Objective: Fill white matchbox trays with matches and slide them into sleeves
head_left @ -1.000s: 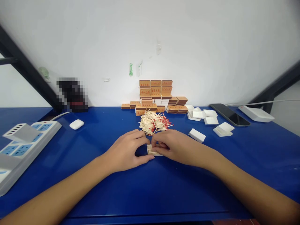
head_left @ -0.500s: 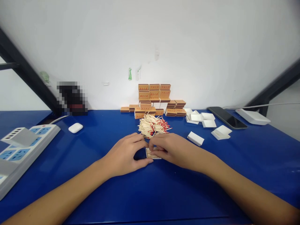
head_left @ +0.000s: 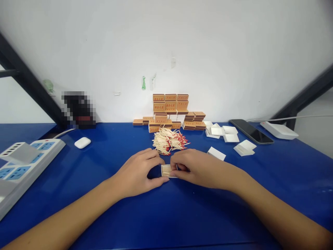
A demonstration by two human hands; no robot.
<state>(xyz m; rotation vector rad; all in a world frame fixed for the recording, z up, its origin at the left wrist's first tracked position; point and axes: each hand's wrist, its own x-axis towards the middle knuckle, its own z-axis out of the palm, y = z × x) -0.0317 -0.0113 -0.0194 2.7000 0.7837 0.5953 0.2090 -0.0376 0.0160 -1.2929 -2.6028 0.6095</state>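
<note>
A small white matchbox tray (head_left: 161,171) lies on the blue table in front of me, with pale matchsticks (head_left: 166,171) inside. My left hand (head_left: 140,172) grips the tray's left end, index finger on the far side and thumb on the near side. Bent over the right part of the tray, my right hand (head_left: 195,166) has thumb and index finger closed at the matchsticks and hides that end. Just beyond both hands is a loose heap of red-tipped matches (head_left: 169,139).
Orange matchboxes (head_left: 171,105) stand stacked by the wall. White trays (head_left: 230,138) and another one nearer (head_left: 216,153) lie to the right, before a phone (head_left: 251,132) and a white device (head_left: 279,130). At left are a power strip (head_left: 47,154) and a white earbud case (head_left: 82,142).
My right hand has shifted slightly right, uncovering more of the tray and its matchsticks. The left hand stays on the tray's left end. The whole view has shifted a little.
</note>
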